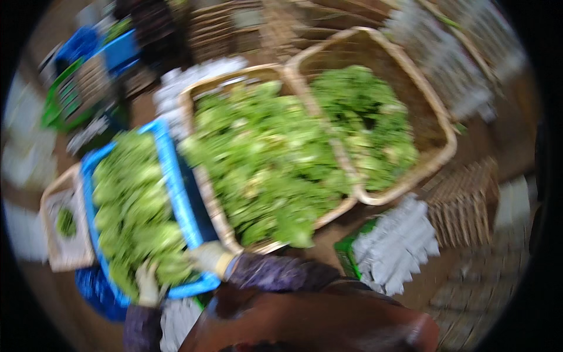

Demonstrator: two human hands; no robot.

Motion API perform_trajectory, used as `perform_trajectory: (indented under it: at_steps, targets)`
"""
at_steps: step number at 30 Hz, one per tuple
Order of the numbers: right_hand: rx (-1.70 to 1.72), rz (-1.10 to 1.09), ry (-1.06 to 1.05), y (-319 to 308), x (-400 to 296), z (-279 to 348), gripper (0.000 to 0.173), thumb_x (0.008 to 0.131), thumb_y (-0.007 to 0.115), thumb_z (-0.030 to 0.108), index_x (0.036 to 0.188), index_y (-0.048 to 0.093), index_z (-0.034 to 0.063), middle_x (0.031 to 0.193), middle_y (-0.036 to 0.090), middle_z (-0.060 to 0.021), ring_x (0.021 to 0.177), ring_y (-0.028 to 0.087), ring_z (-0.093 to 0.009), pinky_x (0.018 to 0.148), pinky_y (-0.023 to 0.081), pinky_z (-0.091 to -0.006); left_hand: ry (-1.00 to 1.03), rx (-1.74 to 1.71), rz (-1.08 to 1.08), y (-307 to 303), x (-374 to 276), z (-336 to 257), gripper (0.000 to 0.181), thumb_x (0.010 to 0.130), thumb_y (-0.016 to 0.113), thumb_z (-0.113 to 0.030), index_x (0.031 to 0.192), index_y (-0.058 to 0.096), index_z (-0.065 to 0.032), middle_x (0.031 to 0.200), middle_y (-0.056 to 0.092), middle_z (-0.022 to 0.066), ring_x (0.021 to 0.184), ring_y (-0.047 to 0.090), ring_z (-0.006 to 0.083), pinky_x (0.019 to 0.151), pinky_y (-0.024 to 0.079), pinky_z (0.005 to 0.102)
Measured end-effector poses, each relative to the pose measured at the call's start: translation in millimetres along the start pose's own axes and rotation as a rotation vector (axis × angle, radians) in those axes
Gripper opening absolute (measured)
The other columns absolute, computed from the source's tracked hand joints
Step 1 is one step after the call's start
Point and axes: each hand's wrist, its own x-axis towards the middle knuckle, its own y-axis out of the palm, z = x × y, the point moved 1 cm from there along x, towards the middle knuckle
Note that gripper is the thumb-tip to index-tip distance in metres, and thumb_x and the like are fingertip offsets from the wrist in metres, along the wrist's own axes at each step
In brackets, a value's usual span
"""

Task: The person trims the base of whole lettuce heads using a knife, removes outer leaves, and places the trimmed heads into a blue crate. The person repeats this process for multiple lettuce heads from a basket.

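Observation:
Leafy green vegetables fill a blue plastic crate in front of me at the left. My left hand, in a pale glove, lies on the leaves at the crate's near end. Over the near right corner of the same crate is my gloved right hand, its fingers against a bunch of greens. Blur hides whether either hand grips anything. To the right of the crate stands a large tan basket, heaped with more leafy greens.
A second tan basket, partly filled with greens, adjoins the first. White wrapped bundles lie on a green crate at right. A small pale bin with one green bunch touches the blue crate's left side.

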Motion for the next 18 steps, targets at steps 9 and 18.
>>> perform_trajectory:
  at_steps: [9, 18]
  targets:
    - [0.252, -0.963, 0.621, -355, -270, -93, 0.087, 0.084, 0.074, 0.035, 0.153, 0.026, 0.0132, 0.156, 0.032, -0.0182, 0.142, 0.035, -0.03, 0.115, 0.032, -0.0361, -0.433, -0.269, -0.953, -66, 122, -152, 0.073, 0.09, 0.061, -0.048, 0.148, 0.039, -0.0097, 0.151, 0.039, 0.0185, 0.137, 0.038, 0.0384, 0.11, 0.033, 0.0512]
    - [0.524, -1.128, 1.517, -499, -486, -332, 0.063, 0.089, 0.069, 0.037, 0.137, 0.051, 0.0005, 0.123, 0.061, -0.0187, 0.095, 0.066, -0.025, 0.072, 0.057, -0.0378, 0.802, -0.691, 0.371, 125, 493, -704, 0.081, 0.078, 0.078, -0.041, 0.14, 0.046, 0.0015, 0.142, 0.049, 0.0233, 0.131, 0.048, 0.0333, 0.11, 0.038, 0.0387]
